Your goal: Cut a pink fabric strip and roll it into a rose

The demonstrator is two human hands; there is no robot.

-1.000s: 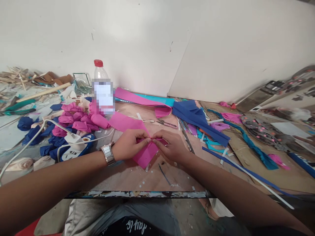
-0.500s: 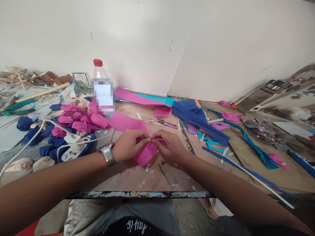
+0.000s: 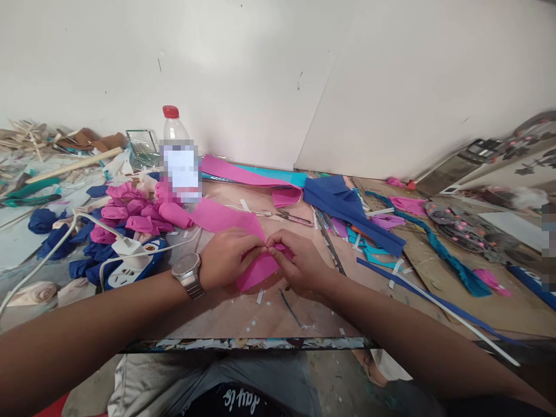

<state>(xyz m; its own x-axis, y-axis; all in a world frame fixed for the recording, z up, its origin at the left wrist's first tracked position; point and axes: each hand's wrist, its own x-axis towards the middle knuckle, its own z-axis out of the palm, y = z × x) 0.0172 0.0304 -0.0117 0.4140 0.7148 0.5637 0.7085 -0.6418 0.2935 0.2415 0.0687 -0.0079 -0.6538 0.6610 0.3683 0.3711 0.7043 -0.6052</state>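
Observation:
A long pink crepe paper strip (image 3: 228, 217) runs from the pile at the left down to my two hands, and its end hangs below them. My left hand (image 3: 230, 258), with a metal watch (image 3: 187, 272) on its wrist, pinches the strip. Facing it, my right hand (image 3: 299, 260) also pinches the strip, so the fingertips of both hands meet. The exact fold between the fingers is hidden. Left of my hands lie several rolled pink paper pieces (image 3: 141, 223) and dark blue ones (image 3: 42, 220).
A bottle with a red cap (image 3: 171, 112) stands behind a phone-like screen. A power strip (image 3: 124, 278) with a white cable lies left. Dark blue strips (image 3: 347, 202), a teal twisted strip (image 3: 452, 263) and a white stick (image 3: 469, 327) lie right. Green-handled pliers (image 3: 32, 191) are far left.
My left wrist has turned, so the watch face now shows, and the left hand covers more of the strip. The right hand stays nearly in place, still pinching.

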